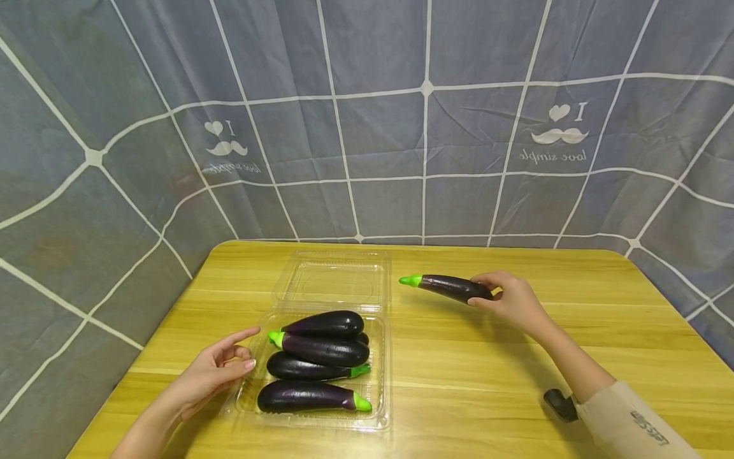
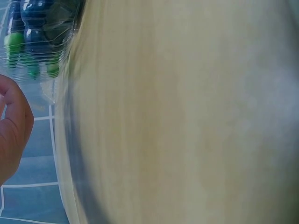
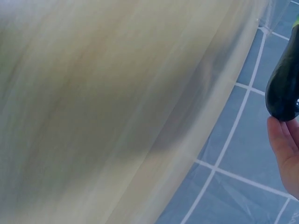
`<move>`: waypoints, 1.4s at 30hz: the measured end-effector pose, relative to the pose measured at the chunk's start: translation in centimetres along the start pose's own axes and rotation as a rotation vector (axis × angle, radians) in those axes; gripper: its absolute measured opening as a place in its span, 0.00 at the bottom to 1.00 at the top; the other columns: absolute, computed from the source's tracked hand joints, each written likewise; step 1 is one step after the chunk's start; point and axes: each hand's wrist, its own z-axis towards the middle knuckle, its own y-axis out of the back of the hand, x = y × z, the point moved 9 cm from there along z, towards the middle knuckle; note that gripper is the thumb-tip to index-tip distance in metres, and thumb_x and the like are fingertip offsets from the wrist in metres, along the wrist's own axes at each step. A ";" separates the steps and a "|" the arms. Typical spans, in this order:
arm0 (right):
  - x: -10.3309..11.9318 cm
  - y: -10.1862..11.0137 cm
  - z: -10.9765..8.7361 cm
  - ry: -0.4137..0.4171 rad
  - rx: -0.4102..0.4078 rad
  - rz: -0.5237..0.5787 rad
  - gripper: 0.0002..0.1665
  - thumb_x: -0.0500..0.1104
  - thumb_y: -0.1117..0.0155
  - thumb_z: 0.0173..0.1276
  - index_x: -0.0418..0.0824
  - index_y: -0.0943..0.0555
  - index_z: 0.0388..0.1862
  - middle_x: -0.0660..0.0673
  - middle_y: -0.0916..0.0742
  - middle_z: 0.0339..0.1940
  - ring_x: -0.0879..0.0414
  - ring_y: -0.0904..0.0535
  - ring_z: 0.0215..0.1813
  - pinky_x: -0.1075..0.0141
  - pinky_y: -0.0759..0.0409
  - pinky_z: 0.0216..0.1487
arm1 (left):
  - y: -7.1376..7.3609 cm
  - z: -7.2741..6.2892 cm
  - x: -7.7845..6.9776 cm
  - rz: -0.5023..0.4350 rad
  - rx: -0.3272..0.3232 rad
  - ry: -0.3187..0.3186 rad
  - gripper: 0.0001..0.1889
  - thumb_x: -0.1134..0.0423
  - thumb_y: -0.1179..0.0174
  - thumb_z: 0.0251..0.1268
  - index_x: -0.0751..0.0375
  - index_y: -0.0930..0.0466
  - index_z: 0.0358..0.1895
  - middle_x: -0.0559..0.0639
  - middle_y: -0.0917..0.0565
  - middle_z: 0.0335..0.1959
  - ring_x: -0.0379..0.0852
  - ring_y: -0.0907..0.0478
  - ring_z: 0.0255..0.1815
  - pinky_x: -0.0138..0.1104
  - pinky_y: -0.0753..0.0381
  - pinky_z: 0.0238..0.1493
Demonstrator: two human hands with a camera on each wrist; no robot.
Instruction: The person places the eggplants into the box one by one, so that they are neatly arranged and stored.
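Note:
In the head view my right hand pinches the rounded end of a dark purple eggplant, its green stem pointing left above the table. The right wrist view shows the same eggplant upright at the fingertips. A clear plastic clamshell box holds several more eggplants, among them a front one with its green tip to the right and another with its tip to the left. My left hand is beside the box's left edge, index finger extended and nothing in its grasp.
The box's clear lid lies folded back behind it on the wooden table. A grey curtain with white lines hangs behind the table. A black strap piece shows by the right sleeve.

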 end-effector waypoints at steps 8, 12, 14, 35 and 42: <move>1.0 0.1 -0.1 0.015 0.001 0.025 0.22 0.39 0.26 0.52 0.33 0.18 0.46 0.38 0.16 0.41 0.48 0.21 0.40 0.67 0.20 0.33 | 0.0 0.0 0.0 -0.013 0.007 -0.003 0.26 0.71 0.47 0.66 0.33 0.31 0.59 0.44 0.28 0.39 0.32 0.29 0.32 0.24 0.27 0.31; 1.5 0.1 -0.2 0.029 0.000 0.023 0.23 0.39 0.25 0.51 0.33 0.18 0.46 0.39 0.16 0.42 0.48 0.21 0.40 0.67 0.20 0.33 | 0.0 0.0 0.0 -0.015 0.011 -0.004 0.26 0.71 0.47 0.66 0.34 0.31 0.60 0.43 0.27 0.39 0.33 0.30 0.31 0.24 0.27 0.31; 1.7 0.1 -0.3 0.032 0.000 0.023 0.23 0.38 0.25 0.50 0.33 0.18 0.46 0.39 0.16 0.42 0.48 0.21 0.40 0.67 0.20 0.33 | 0.0 0.0 -0.1 -0.014 0.014 -0.005 0.26 0.71 0.47 0.66 0.34 0.31 0.60 0.43 0.28 0.39 0.33 0.30 0.32 0.24 0.27 0.31; 3.5 0.4 -1.0 0.079 -0.021 0.055 0.22 0.38 0.25 0.50 0.35 0.18 0.45 0.42 0.16 0.40 0.50 0.21 0.39 0.67 0.20 0.33 | 0.0 0.0 -0.1 -0.011 0.017 -0.008 0.26 0.72 0.48 0.66 0.34 0.31 0.60 0.44 0.28 0.39 0.33 0.30 0.30 0.24 0.27 0.30; 4.6 0.7 -1.2 0.097 -0.029 0.082 0.21 0.38 0.25 0.50 0.36 0.18 0.45 0.44 0.16 0.40 0.52 0.21 0.38 0.68 0.20 0.33 | -0.1 -0.1 -0.1 -0.014 0.024 -0.006 0.26 0.72 0.48 0.67 0.36 0.32 0.61 0.44 0.28 0.39 0.33 0.31 0.31 0.24 0.27 0.30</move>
